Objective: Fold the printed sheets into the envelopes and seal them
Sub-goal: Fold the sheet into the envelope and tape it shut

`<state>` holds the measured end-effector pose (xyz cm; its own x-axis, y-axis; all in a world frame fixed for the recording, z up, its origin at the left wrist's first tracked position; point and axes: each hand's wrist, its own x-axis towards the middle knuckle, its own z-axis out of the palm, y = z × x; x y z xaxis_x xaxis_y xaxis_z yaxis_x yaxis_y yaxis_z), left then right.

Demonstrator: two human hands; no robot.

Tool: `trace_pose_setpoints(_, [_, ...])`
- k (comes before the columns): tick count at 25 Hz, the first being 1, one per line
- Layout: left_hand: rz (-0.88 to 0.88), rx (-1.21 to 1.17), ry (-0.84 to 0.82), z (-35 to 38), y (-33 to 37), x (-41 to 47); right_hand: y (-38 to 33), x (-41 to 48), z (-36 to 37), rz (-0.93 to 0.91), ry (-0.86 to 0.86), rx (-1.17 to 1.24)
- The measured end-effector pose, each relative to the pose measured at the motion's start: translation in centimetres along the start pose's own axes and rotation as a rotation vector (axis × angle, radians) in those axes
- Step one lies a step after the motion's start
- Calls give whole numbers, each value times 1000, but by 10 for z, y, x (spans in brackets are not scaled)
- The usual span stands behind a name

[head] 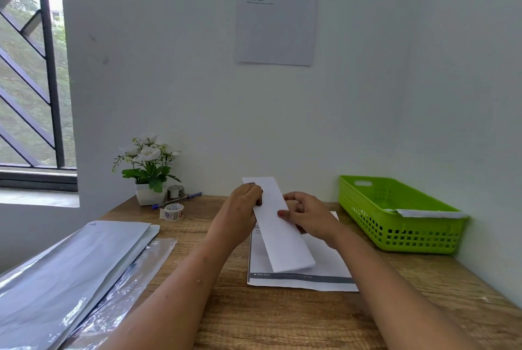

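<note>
Potted flowers (pixel 148 168) stand beside a blue pen (pixel 177 200).

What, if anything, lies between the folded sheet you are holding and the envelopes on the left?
Nothing visible does. The left hand and right hand hold the folded sheet over the printed stack; only bare desk separates it from the envelopes; the tape roll sits farther back.

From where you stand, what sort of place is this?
Probably a small mailing desk in a home or office: a wooden table by a barred window carries stacked silvery plastic envelopes, a printed white paper stack and a green plastic basket.
</note>
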<state>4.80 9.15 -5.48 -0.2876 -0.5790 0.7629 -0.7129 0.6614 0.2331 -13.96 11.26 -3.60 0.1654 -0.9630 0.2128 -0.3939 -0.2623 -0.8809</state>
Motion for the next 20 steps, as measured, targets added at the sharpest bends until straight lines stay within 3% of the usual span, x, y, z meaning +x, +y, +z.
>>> trace_pose_setpoints(3, [-174, -50, 50, 4, -2, 2, -3, 1, 1, 11, 31, 64])
trace_pose_setpoints(7, [-693, -453, 80, 2, -12, 7, -11, -2, 11, 47, -20, 95])
trace_pose_setpoints(9, [-843, -525, -6, -3, -17, 5, -15, -4, 19, 58, -114, 89])
trace_pose_setpoints(14, [-808, -264, -17, -17, -31, -1, -11, -5, 22, 54, -188, -47])
trace_pose_setpoints(20, [-698, 1, -264, -19, -50, -10, -9, -7, 27, 104, -283, -288])
